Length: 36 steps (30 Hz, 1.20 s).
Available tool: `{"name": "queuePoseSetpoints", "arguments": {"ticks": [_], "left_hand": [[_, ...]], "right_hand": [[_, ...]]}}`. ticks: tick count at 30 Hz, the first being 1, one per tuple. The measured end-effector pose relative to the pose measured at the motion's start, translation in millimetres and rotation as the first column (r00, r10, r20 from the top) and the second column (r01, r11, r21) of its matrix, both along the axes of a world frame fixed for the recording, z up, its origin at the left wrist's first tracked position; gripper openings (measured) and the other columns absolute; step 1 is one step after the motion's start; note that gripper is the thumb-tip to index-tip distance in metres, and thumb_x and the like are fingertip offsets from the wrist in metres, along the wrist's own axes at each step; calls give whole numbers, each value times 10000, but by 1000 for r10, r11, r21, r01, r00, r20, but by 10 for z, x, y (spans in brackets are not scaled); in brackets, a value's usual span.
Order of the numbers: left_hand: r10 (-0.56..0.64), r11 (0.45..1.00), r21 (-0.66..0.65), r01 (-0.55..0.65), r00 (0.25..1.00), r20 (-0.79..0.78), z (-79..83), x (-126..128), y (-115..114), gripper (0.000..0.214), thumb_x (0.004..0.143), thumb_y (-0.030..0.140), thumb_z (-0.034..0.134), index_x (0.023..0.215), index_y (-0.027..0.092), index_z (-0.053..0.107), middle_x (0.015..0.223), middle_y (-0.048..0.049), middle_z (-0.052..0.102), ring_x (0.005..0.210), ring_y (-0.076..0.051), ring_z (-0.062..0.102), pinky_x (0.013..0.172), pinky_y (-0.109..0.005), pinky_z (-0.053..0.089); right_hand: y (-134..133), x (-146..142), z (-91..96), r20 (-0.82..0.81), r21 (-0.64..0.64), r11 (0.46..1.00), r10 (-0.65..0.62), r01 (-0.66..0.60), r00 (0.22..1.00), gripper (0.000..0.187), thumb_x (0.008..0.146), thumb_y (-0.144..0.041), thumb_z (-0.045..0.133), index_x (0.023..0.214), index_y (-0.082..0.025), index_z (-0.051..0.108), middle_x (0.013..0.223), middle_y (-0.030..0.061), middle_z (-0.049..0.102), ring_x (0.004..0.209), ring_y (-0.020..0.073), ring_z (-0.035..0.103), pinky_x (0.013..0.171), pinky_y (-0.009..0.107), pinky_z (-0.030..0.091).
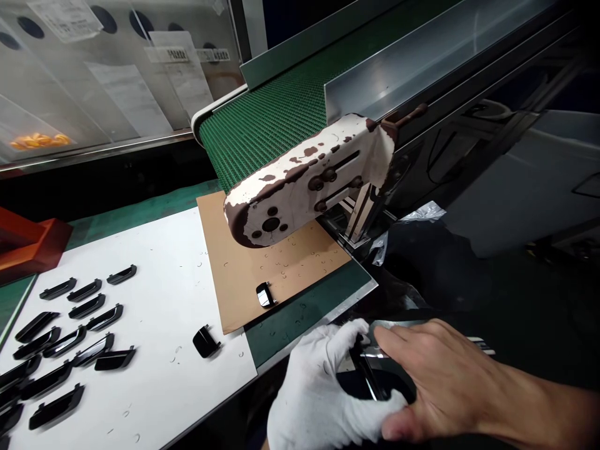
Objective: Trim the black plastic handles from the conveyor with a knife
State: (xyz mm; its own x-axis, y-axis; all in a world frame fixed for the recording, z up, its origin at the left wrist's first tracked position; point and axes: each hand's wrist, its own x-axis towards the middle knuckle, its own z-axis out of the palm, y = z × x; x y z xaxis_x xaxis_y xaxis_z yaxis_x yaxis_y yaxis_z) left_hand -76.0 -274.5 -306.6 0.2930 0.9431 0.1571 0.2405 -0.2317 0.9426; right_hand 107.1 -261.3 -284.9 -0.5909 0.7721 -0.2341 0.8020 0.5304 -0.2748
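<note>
The left hand [323, 387], in a white cloth glove, closes its grip around a glossy black plastic part [368, 375], held just off the near edge of the green tabletop [300, 319]. The bare right hand [435, 375] lies flat and open beside it, fingertips touching the same part. On the tabletop, a white sheet [154, 262] carries rows of long black plastic handles [70, 337] and one small black clip [205, 342]; another small black piece [265, 294] rests on a brown cardboard sheet [262, 269] under the end of the green conveyor belt [267, 131].
</note>
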Motion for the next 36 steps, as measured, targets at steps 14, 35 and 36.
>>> {"name": "queuePoseSetpoints", "arguments": {"ticks": [14, 35, 36], "left_hand": [[4, 996, -90, -1, 1000, 26, -12, 14, 23, 463, 619, 399, 832, 999, 167, 707, 819, -24, 669, 753, -203, 634, 736, -310, 510], [-77, 996, -37, 79, 997, 31, 50, 29, 21, 406, 642, 400, 813, 967, 176, 715, 924, -35, 709, 810, -215, 658, 757, -291, 518], [-81, 996, -27, 82, 996, 22, 33, 29, 20, 422, 655, 426, 801, 984, 176, 712, 925, -38, 708, 811, -217, 656, 759, -297, 519]], "right_hand": [[-38, 44, -33, -73, 186, 982, 59, -44, 996, 847, 799, -828, -7, 677, -200, 548, 542, 36, 598, 422, 245, 587, 416, 349, 299], [-72, 14, 74, 56, -82, 995, -54, 59, 997, 1053, 598, -945, -80, 855, -165, 580, 728, 105, 644, 654, 381, 659, 589, 514, 483], [-74, 20, 71, 63, -79, 996, -47, 52, 997, 1060, 601, -941, -85, 863, -162, 583, 733, 107, 645, 654, 382, 659, 588, 513, 481]]}}
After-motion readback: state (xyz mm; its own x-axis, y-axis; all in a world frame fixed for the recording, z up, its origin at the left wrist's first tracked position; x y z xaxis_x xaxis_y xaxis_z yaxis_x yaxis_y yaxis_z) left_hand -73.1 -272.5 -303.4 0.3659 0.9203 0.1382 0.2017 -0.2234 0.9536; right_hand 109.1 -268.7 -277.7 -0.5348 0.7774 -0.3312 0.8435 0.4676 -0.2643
